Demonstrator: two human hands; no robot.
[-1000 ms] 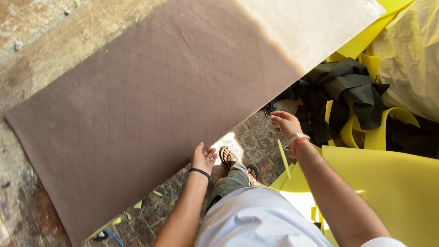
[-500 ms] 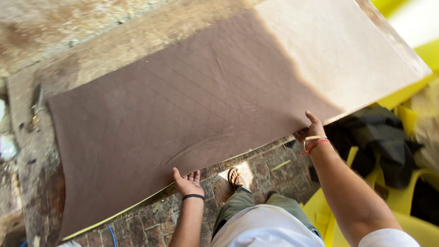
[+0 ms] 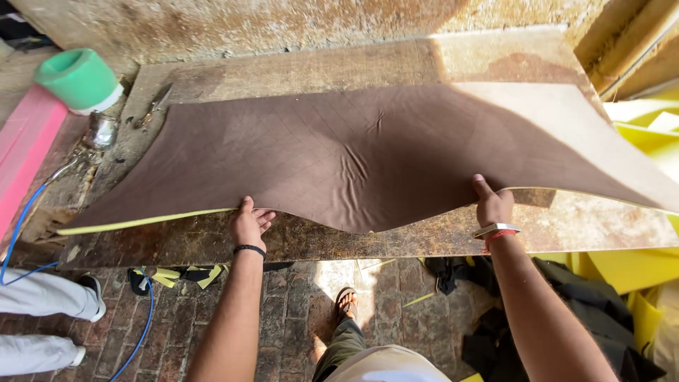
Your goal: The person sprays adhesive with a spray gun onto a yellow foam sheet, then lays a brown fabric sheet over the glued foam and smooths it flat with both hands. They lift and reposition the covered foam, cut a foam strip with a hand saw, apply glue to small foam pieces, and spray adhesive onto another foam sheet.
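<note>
A: While I look down from the head view, item one: left hand (image 3: 247, 223), fingers (image 3: 264, 218) loosely curled under the near edge of the brown quilted sheet (image 3: 339, 152), thumb on top.

B: Item two?

A: Right hand (image 3: 493, 205), pinching the same edge, lifted off the worn table (image 3: 297, 244). Beyond my fingertips the sheet spreads flat. Far past my left fingers: a green roll (image 3: 76, 78), scissors (image 3: 152, 107).
</note>
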